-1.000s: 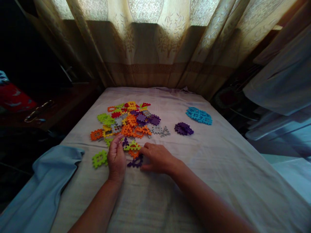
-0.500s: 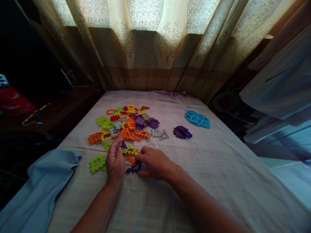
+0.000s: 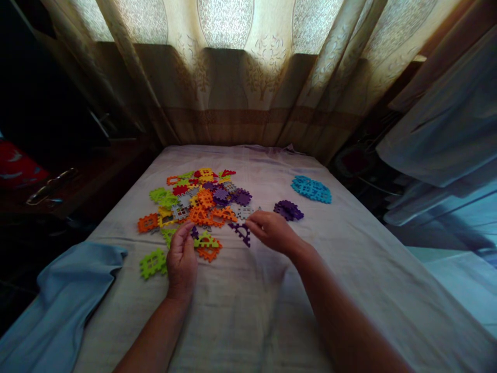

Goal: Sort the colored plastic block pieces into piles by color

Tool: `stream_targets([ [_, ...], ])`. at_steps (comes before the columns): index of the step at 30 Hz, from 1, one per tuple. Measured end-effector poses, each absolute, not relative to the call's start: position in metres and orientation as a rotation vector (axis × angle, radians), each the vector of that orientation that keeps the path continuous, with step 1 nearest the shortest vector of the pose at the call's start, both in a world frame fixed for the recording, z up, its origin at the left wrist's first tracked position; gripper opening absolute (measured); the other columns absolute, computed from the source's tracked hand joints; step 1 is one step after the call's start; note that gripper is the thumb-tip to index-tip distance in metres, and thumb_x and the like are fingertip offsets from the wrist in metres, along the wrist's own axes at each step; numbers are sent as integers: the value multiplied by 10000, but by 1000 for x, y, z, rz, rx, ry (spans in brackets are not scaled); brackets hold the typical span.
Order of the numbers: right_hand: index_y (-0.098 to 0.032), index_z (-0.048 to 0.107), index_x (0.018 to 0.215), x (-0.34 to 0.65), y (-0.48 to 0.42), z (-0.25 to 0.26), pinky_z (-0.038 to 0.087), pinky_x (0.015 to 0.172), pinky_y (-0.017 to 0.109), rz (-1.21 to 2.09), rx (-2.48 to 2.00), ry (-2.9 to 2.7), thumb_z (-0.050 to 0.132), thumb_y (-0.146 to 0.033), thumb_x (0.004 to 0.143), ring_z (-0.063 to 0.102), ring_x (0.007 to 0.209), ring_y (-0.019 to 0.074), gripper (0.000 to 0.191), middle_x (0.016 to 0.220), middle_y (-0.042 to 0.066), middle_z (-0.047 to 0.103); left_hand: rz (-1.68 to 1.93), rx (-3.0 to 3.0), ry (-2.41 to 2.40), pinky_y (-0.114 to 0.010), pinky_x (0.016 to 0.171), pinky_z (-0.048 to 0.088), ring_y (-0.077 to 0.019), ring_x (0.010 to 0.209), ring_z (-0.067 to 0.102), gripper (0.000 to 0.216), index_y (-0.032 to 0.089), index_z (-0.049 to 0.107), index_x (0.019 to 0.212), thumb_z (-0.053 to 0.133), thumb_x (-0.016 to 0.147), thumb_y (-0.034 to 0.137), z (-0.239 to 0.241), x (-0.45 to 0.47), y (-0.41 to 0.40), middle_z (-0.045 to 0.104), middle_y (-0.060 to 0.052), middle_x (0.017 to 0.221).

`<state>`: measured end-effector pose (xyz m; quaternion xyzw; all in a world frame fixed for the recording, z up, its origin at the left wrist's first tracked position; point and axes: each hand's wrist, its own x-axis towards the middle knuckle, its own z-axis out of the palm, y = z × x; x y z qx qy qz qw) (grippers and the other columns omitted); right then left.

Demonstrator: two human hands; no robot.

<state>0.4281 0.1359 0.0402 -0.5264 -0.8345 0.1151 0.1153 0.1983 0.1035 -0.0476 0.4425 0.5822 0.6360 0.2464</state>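
Right hand is pinching a purple triangular piece near the middle of the bed, beside the mixed pile. Left hand is lying loosely curled by a green piece.

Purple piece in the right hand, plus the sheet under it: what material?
Purple piece: looks like rigid moulded plastic, matte. Its notched edges and cut-out windows hold their shape while pinched by the right hand. Dense foam is possible; the dim light leaves that open.
Sheet: woven fabric, pale and matte, with soft creases and folds running across it.
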Motion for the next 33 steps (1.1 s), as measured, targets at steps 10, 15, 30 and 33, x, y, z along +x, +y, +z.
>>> stream_targets([
  [10,-230,732,776,546,155,23,321,596,264,116,-2122,-2069,453,-357,936,587,691,173,345,781,52,729,1722,1247,1595,-380,1115,427,-205,1190,618,279,229,679,1100,533,892,343,-46,199,102,704,-60,1204],
  [15,-232,749,806,554,156,16,333,603,266,71,-2217,-2026,451,-364,940,623,745,184,352,855,66,756,1728,1209,1594,-394,1111,433,-210,1178,624,278,228,680,1096,552,875,336,-47,198,103,708,-62,1190],
  [30,-250,761,998,493,151,33,428,738,268,116,-1960,-2186,472,-340,963,672,937,204,305,1041,57,765,1808,1402,1585,-386,1118,424,-202,1206,604,220,228,672,1038,538,913,350,-40,197,101,687,-60,1200],
  [33,-240,748,1024,463,145,35,437,763,266,179,-1866,-2341,463,-325,982,675,952,201,300,1053,69,756,1798,1583,1613,-377,1111,421,-202,1212,597,223,232,667,1059,532,919,342,-32,184,101,672,-64,1232],
])
